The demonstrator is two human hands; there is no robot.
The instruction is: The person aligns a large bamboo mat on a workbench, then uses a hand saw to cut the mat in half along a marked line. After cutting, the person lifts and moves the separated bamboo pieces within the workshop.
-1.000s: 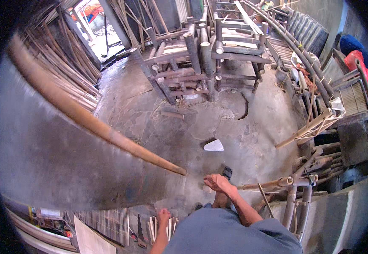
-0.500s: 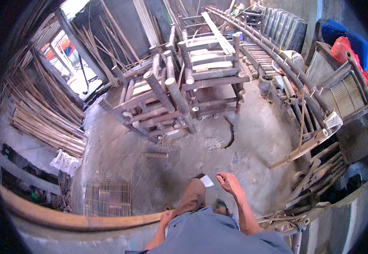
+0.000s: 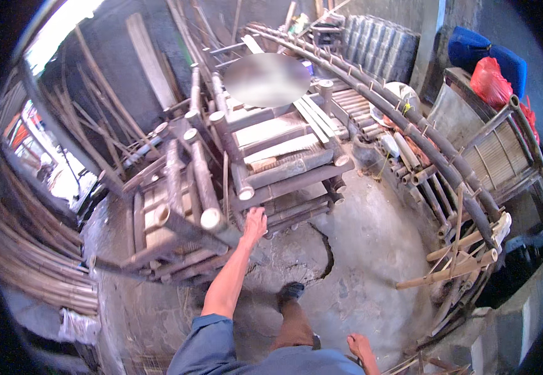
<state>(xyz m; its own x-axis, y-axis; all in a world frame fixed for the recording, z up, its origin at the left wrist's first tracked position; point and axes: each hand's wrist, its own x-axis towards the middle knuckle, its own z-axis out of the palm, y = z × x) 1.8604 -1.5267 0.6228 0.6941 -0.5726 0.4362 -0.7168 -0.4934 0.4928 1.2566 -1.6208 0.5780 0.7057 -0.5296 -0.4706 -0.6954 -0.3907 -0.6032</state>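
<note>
My left hand reaches forward to the front of a stacked bamboo chair frame, just under its thick front pole. Its fingers are slightly bent and hold nothing that I can see; whether they touch the bamboo I cannot tell. Pale bamboo slats lie loose across the seat. Left of it, a second bamboo chair frame leans with its round pole ends toward me. My right hand hangs low at my side over the floor, fingers loosely bent, with nothing visible in it.
Long bamboo poles with pegs slant along the right side. A bamboo-slatted chair and a red plastic bag are beyond them. Bamboo lengths are piled at left. A crack runs through the concrete floor.
I have stepped forward, nearer the chair frames. My left hand has gone from my side out to the stacked frame. My right hand has dropped lower.
</note>
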